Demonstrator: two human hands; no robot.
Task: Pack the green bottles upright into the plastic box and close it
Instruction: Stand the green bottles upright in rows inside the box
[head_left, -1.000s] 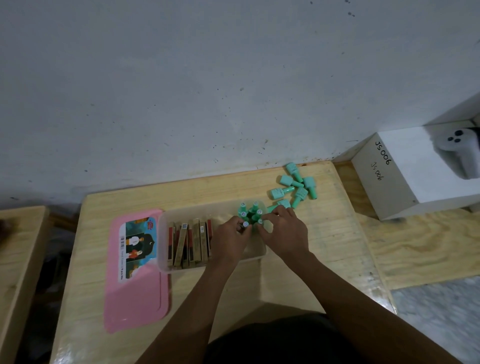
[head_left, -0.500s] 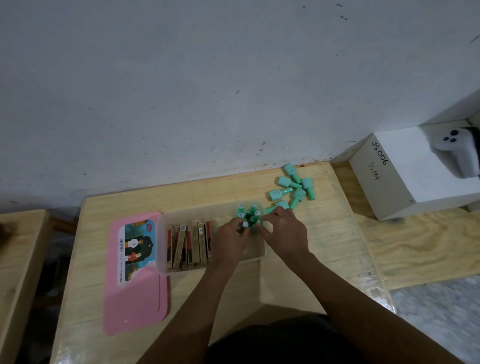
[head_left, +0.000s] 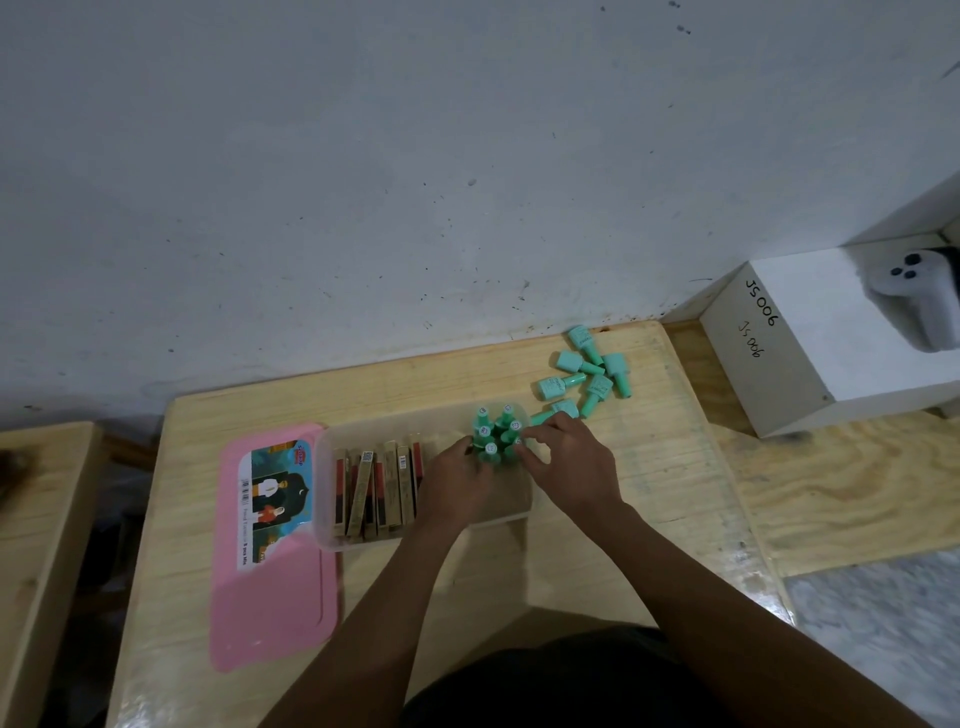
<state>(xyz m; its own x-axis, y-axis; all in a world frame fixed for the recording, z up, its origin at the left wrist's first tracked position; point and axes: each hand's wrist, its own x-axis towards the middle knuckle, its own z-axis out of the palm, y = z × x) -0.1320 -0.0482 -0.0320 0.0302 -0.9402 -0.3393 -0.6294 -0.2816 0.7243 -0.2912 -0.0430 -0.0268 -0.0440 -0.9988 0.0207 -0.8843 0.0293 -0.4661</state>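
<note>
Your left hand (head_left: 457, 483) and right hand (head_left: 571, 467) meet over the right end of the clear plastic box (head_left: 332, 540), which sits open on the wooden surface (head_left: 649, 493). A cluster of upright bottles (head_left: 496, 428) stands in that end, white-topped caps facing up. Your left fingers (head_left: 470, 447) curl against the cluster's left side, grasping the nearest bottle. Your right fingers (head_left: 527, 434) pinch a bottle at its right edge.

The box's left part holds a row of slim cartons (head_left: 374, 488) set on edge. The pink lid (head_left: 270, 597) lies flat, touching the box's left side. Loose bottles (head_left: 587, 374) lie on their sides toward the surface's far right corner, one of them just beyond your right knuckles. Off to the right stands a white box (head_left: 810, 338) with a white controller (head_left: 924, 301) on it.
</note>
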